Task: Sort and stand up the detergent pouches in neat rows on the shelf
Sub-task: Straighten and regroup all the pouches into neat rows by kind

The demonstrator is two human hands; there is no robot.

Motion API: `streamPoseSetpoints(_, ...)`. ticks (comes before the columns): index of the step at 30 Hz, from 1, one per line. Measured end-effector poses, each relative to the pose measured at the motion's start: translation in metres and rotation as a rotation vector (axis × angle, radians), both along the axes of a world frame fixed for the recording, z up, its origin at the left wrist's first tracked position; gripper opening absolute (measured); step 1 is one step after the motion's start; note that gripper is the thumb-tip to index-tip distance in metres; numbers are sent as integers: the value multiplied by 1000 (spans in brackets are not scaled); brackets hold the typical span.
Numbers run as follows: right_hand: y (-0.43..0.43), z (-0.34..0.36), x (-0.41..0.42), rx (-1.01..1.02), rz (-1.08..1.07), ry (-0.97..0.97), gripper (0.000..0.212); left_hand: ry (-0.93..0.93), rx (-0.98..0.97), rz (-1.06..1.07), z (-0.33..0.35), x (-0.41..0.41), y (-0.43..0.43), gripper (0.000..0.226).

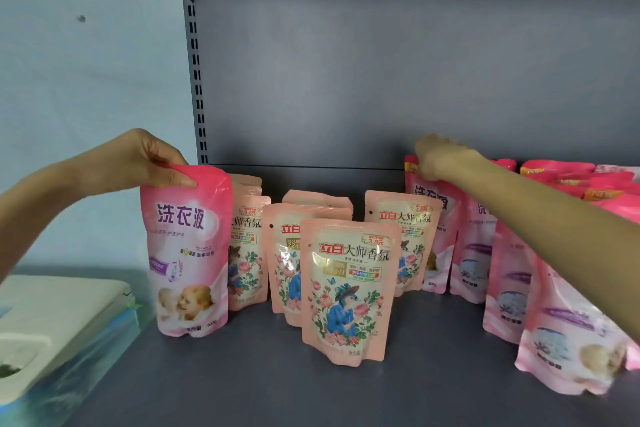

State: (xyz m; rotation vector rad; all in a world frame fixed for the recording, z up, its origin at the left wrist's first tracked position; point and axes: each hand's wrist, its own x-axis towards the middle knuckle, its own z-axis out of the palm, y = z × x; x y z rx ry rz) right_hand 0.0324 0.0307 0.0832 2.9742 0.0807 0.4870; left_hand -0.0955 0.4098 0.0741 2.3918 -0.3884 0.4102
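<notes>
Pouches of two kinds stand on the grey shelf [242,378] in front of you. Your left hand [152,158] pinches the top edge of a bright pink pouch [188,253], thumb in front and fingers behind. The pouch hangs upright below that hand with its base at the shelf's surface; whether it rests there or hovers just above cannot be told. Your right hand [436,158] is blurred, but its fingers curl over the top edge of a second bright pink pouch [426,202], which stands upright directly beneath it. Between your hands stands a cluster of peach floral pouches [346,291], all upright and facing you. Some are just beside the pouch in your left hand, others are in the middle with one set out in front toward you, and one overlaps the pouch under your right hand. Under your right forearm a row of pink pouches [568,329] runs toward you, leaning and overlapping one another. Below your left hand, beside the shelf's end, lies a white container [52,315] over something blue.
</notes>
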Motion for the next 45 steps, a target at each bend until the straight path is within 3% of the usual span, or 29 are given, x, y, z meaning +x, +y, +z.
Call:
streamPoseSetpoints(5,2,-1,4,25,-63,-90,28,-11,10,64,6,-2,-12,79)
streamPoseSetpoints(15,-11,2,20,241,-34,-23,28,-131,-16,135,33,-20,-29,79)
streamPoseSetpoints(22,-15,9,24,264,-35,-52,34,-141,-24,140,39,-31,-45,81)
streamPoseSetpoints(27,-7,31,23,260,-19,-168,29,-139,-33,118,43,-39,-56,81)
streamPoseSetpoints(35,-1,84,8,273,69,-534,18,-195,-9,118,55,-48,-67,77)
streamPoseSetpoints(37,-3,96,-1,314,102,-613,15,-223,-8,111,59,-48,-70,65)
streamPoseSetpoints(41,-1,119,-24,393,171,-766,16,-316,-19,192,65,-45,-75,8)
streamPoseSetpoints(45,-2,140,-48,448,228,-917,19,-429,-13,238,71,-45,-78,5)
